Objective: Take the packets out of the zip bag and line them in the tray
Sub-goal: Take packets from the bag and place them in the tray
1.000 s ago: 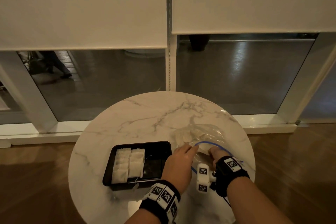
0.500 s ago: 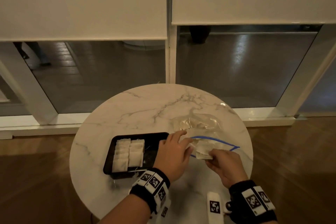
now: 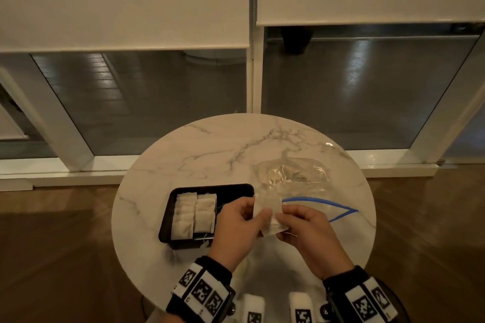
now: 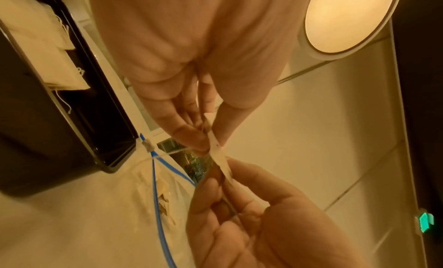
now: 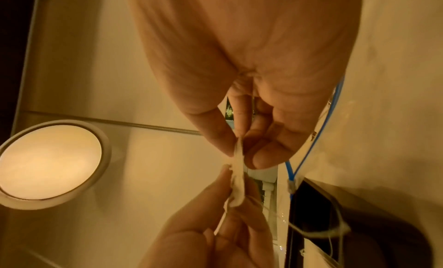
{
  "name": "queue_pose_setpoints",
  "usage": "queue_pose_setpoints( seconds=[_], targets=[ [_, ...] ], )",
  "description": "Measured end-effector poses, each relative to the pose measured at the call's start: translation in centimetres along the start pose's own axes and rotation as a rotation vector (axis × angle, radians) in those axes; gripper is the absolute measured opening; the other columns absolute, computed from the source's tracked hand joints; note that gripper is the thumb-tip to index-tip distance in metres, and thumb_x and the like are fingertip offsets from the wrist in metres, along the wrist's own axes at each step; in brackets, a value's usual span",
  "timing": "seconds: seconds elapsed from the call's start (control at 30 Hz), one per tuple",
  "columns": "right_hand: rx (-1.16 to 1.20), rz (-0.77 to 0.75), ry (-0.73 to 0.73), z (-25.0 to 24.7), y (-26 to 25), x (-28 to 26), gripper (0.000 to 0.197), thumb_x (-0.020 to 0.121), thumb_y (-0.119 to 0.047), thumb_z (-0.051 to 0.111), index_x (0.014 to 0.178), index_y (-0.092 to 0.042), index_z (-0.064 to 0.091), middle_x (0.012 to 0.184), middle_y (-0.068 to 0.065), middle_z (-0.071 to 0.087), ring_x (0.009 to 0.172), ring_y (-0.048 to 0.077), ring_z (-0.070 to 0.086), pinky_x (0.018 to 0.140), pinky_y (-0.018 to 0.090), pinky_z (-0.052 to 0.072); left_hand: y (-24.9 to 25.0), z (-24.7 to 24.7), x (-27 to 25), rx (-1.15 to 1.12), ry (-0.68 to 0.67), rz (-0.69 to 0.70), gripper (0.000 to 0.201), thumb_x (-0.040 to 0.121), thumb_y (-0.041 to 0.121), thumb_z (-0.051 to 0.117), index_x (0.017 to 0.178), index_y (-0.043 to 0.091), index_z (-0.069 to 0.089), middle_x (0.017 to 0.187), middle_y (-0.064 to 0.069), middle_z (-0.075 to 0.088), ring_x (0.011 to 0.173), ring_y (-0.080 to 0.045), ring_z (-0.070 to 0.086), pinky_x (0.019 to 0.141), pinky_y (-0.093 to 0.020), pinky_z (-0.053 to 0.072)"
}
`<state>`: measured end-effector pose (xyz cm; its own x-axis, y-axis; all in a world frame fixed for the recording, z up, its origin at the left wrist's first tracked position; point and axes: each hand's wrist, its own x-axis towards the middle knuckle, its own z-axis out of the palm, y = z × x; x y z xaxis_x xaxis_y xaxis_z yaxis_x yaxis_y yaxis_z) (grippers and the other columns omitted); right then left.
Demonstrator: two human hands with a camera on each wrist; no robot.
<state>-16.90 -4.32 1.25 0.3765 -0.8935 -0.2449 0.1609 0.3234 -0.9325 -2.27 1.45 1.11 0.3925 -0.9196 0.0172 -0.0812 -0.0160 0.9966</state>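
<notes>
Two hands up over the near half of the surface (image 3: 210,139), and one packet (image 3: 267,214) is caught between them! The left hand (image 3: 236,228) pinches its left edge between thumb and fingertips; the right hand (image 3: 309,233) pinches the right side the same way, so both grips are closed on that single packet, which hangs in the air above the surface, just right of the tray (image 3: 168,217). From the wrist views the packet shows edge-on, thin, pale and papery, slightly crumpled, with a fine thread trailing off it.

One tray, black, glossy, rectangular with rounded corners, sits toward the surface's near-left edge. Inside, packets in the tray (image 3: 194,215) lie in two columns against its left wall, overlapping like shingles; an exact count is hard, roughly four or five per column. The tray's right part shows bare black floor.

One zip bag (image 3: 296,178), clear and crinkly with a blue zip line, lies on the right half of the surface, its mouth gaping toward the hands. A few pale packets seem to lie inside near the far end; the number is unclear.

The surface is one round top, white marble with grey veins. Beyond it: wooden floor (image 3: 52,244), white window frame, dark glass, and two pale roller blinds (image 3: 123,0) lowered partway.
</notes>
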Motion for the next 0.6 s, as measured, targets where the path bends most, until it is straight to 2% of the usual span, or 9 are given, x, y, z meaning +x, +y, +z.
queue_pose_setpoints(
  seconds=[0.07, 0.13, 0.3, 0.43, 0.6],
  targets=[
    [0.0, -0.027, -0.002, 0.7, 0.5, 0.0, 0.012, 0.089, -0.003, 0.069, 0.1, -0.002, 0.072, 0.094, 0.018, 0.074, 0.082, 0.024, 0.07, 0.069, 0.031, 0.056, -0.3, -0.7, -0.1, -0.06, 0.041, -0.012, 0.011, 0.092, 0.013, 0.072, 0.102, 0.012, 0.074, 0.093, -0.006, 0.078, 0.088, -0.026, 0.075, 0.078, -0.049, 0.062],
    [-0.014, -0.047, -0.047, 1.3, 0.8, -0.1, 0.015, 0.089, -0.005, 0.069, 0.104, -0.004, 0.072, 0.093, 0.015, 0.076, 0.083, 0.024, 0.072, 0.069, 0.03, 0.056, -0.3, -1.3, -0.3, -0.109, 0.075, -0.015, 0.013, 0.092, 0.013, 0.072, 0.105, 0.01, 0.073, 0.095, -0.007, 0.078, 0.089, -0.027, 0.075, 0.082, -0.053, 0.061],
    [-0.063, -0.06, -0.094, 2.0, 1.6, 0.0, 0.022, 0.088, -0.005, 0.071, 0.11, -0.004, 0.071, 0.099, 0.016, 0.076, 0.093, 0.029, 0.072, 0.08, 0.038, 0.057, -0.3, -2.3, -0.7, -0.141, 0.128, -0.012, 0.015, 0.093, 0.011, 0.07, 0.107, 0.008, 0.073, 0.096, -0.009, 0.078, 0.091, -0.026, 0.075, 0.086, -0.051, 0.06],
    [-0.056, -0.062, -0.092, 2.2, 2.1, 0.1, 0.023, 0.087, -0.004, 0.072, 0.111, -0.004, 0.071, 0.1, 0.017, 0.076, 0.093, 0.031, 0.071, 0.08, 0.037, 0.057, -0.3, -2.7, -1.2, -0.215, 0.151, -0.052, 0.017, 0.094, 0.01, 0.068, 0.11, 0.007, 0.071, 0.097, -0.011, 0.078, 0.093, -0.028, 0.075, 0.088, -0.051, 0.06],
    [-0.03, -0.094, -0.05, 2.3, 2.4, 0.3, 0.02, 0.088, -0.003, 0.071, 0.108, -0.004, 0.072, 0.099, 0.016, 0.076, 0.085, 0.024, 0.071, 0.076, 0.034, 0.058, -0.2, -3.2, -1.4, -0.346, 0.228, -0.103, 0.014, 0.097, 0.009, 0.064, 0.11, 0.005, 0.068, 0.097, -0.012, 0.078, 0.095, -0.029, 0.075, 0.087, -0.047, 0.06]
  ],
)
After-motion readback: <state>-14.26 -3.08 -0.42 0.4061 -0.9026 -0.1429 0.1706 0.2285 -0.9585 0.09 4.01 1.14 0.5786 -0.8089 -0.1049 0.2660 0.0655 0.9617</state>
